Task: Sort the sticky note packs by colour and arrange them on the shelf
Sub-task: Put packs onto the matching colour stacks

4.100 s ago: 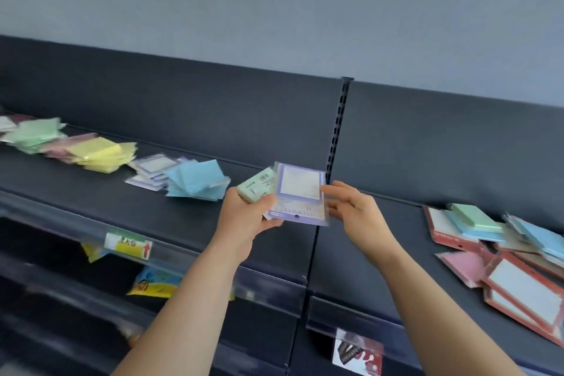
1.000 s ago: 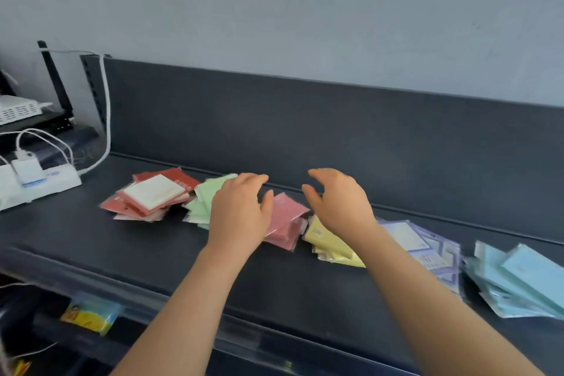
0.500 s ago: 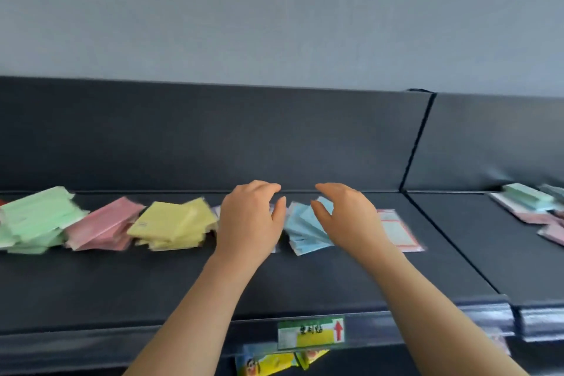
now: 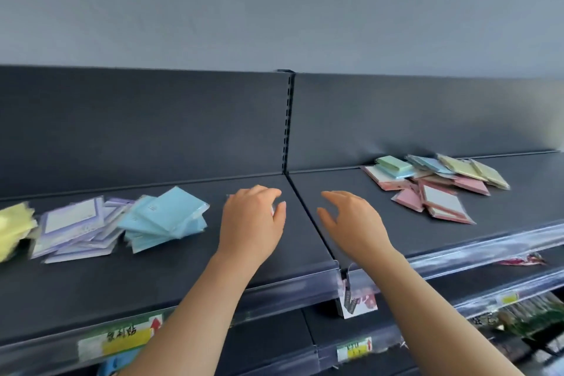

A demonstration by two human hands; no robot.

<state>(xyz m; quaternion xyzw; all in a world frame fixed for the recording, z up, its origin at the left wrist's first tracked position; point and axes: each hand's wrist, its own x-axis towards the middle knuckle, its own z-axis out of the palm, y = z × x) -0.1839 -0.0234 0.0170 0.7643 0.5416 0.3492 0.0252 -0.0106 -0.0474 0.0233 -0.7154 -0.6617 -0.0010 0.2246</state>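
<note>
On the dark shelf point(image 4: 171, 265), sorted piles lie at the left: yellow packs point(image 4: 13, 227) at the frame edge, purple-bordered packs point(image 4: 74, 227), then blue packs point(image 4: 166, 218). A mixed heap point(image 4: 433, 185) of green, blue, yellow and pink packs sits on the right shelf section. My left hand point(image 4: 251, 223) hovers palm down over the shelf near the joint, fingers apart, partly covering a pack beneath it. My right hand point(image 4: 352, 223) hovers just right of the joint, fingers spread, holding nothing.
A slotted upright point(image 4: 287, 122) divides the dark back panel. Clear price rails with labels point(image 4: 128, 337) run along the shelf fronts. Lower shelves hold packaged goods point(image 4: 531, 314) at the right. A grey wall rises above.
The view has swung right along the shelf: the green and pink piles left the frame, and the mixed heap on the right section came closer. Both hands stay open and empty.
</note>
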